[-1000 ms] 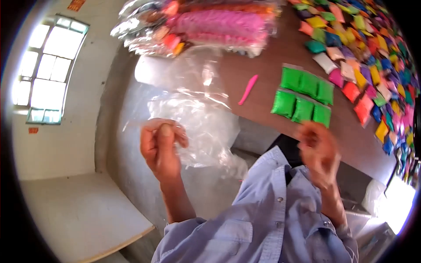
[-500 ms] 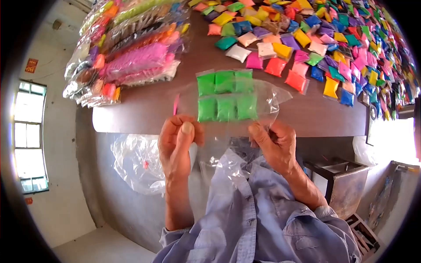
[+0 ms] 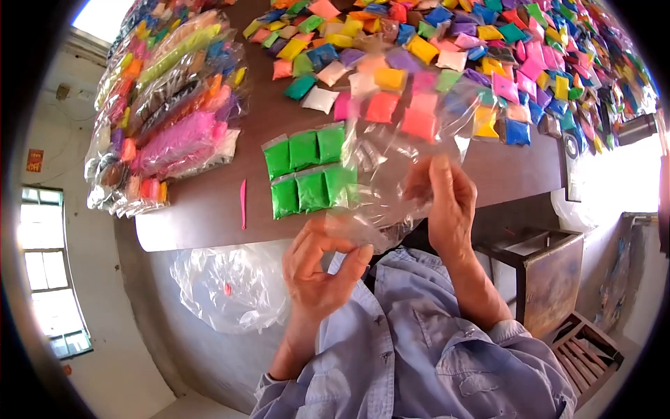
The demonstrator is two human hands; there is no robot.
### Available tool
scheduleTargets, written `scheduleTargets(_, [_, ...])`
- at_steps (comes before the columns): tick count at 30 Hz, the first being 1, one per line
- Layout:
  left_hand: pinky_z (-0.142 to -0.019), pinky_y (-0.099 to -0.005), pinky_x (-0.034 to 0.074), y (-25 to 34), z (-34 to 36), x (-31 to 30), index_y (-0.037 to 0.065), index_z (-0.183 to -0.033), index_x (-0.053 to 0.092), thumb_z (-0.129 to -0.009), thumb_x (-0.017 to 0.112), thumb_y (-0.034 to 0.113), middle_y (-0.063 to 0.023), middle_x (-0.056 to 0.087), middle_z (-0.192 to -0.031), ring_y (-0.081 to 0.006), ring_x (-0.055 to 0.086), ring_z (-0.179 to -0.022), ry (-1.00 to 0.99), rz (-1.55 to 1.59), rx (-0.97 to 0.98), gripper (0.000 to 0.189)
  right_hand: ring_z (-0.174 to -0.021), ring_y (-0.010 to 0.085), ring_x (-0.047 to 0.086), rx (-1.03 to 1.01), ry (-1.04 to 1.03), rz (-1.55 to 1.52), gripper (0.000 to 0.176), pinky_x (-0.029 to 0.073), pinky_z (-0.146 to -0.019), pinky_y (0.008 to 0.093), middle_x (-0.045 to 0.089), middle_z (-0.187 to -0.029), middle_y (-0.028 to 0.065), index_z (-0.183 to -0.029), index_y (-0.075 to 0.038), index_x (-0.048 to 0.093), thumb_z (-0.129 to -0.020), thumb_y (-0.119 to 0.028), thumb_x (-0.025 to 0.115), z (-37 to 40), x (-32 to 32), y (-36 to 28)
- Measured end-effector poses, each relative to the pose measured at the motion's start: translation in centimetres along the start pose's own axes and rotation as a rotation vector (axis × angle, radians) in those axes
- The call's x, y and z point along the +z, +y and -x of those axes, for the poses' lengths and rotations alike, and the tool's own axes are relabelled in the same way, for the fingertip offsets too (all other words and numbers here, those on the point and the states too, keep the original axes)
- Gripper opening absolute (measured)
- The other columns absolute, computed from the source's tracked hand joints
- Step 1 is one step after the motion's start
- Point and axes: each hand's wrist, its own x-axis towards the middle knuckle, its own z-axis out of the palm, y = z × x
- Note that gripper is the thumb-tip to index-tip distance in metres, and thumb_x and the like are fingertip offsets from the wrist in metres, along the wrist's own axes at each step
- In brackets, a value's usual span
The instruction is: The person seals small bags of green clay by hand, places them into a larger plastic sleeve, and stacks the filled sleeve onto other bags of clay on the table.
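I hold a clear plastic bag (image 3: 391,160) up over the near edge of the brown table (image 3: 202,209). My right hand (image 3: 447,202) reaches into the bag's mouth with the fingers stretched upward. My left hand (image 3: 321,269) pinches the bag's lower edge between thumb and forefinger. Just behind the bag, two strips of green powder packets (image 3: 307,171) lie on the table. A thin pink stick (image 3: 243,202) lies to their left.
Several small coloured packets (image 3: 488,56) cover the far and right part of the table. Large clear bags stuffed with coloured packets (image 3: 167,119) are piled at the left. A crumpled clear bag (image 3: 230,286) hangs below the table edge. A wooden crate (image 3: 544,272) stands at the right.
The view has swung from the left wall to the table. The bag, held by my left hand alone at first, is now raised and spread, with my right hand pushed inside it.
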Motion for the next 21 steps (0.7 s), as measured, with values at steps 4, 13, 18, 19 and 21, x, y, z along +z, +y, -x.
scheduleTargets(4, [-0.079, -0.0364, 0.059, 1.1, -0.9, 1.2, 0.004, -0.097, 0.068, -0.082, 0.089, 0.0, -0.0153, 0.077, -0.104, -0.029, 0.077, -0.091, 0.01, -0.063, 0.067, 0.026, -0.073, 0.0132, 0.069, 0.164, 0.108, -0.201, 0.046, 0.051, -0.065, 0.0269, 0.075, -0.09, 0.0064, -0.109, -0.001, 0.073, -0.116, -0.043, 0.055, -2.0, -2.2, 0.3])
scheduleTargets(13, [-0.067, -0.0365, 0.062, 2.9, 0.1, 4.3, 0.006, -0.103, 0.067, -0.082, 0.091, 0.001, -0.0133, 0.079, -0.105, -0.0278, 0.076, -0.079, -0.156, -0.316, 0.396, 0.033, -0.087, 0.0126, 0.055, 0.288, 0.018, -0.761, 0.043, 0.046, -0.078, 0.0279, 0.062, -0.102, 0.0008, -0.128, -0.008, 0.063, -0.114, -0.048, 0.055, -5.1, -5.3, 2.4])
scheduleTargets(18, [-0.068, -0.035, 0.063, 2.3, 1.2, 5.5, 0.005, -0.1, 0.065, -0.081, 0.089, -0.005, -0.0158, 0.078, -0.115, -0.0266, 0.077, -0.082, -0.175, -0.366, 0.404, 0.033, -0.101, 0.0164, 0.068, 0.045, -0.141, -0.779, 0.041, 0.052, -0.08, 0.0281, 0.07, -0.113, 0.0021, -0.134, -0.009, 0.064, -0.116, -0.044, 0.054, -5.1, -6.3, 1.4])
scheduleTargets(19, [-0.068, -0.0352, 0.063, 2.3, 1.3, 5.6, 0.005, -0.1, 0.064, -0.081, 0.089, -0.005, -0.0164, 0.078, -0.115, -0.0263, 0.077, -0.083, -0.188, -0.351, 0.368, 0.033, -0.101, 0.0173, 0.069, 0.088, -0.034, -0.787, 0.043, 0.053, -0.08, 0.028, 0.071, -0.113, 0.0032, -0.135, -0.008, 0.064, -0.115, -0.045, 0.054, -5.5, -6.4, 1.0])
scheduleTargets(21, [-0.068, -0.0353, 0.063, 2.2, 1.7, 5.6, 0.005, -0.1, 0.064, -0.081, 0.089, -0.005, -0.0169, 0.078, -0.116, -0.0259, 0.078, -0.083, -0.205, -0.328, 0.34, 0.034, -0.101, 0.0182, 0.07, 0.121, 0.078, -0.789, 0.045, 0.053, -0.08, 0.0279, 0.071, -0.113, 0.0042, -0.135, -0.007, 0.063, -0.115, -0.047, 0.054, -6.2, -6.8, -0.3])
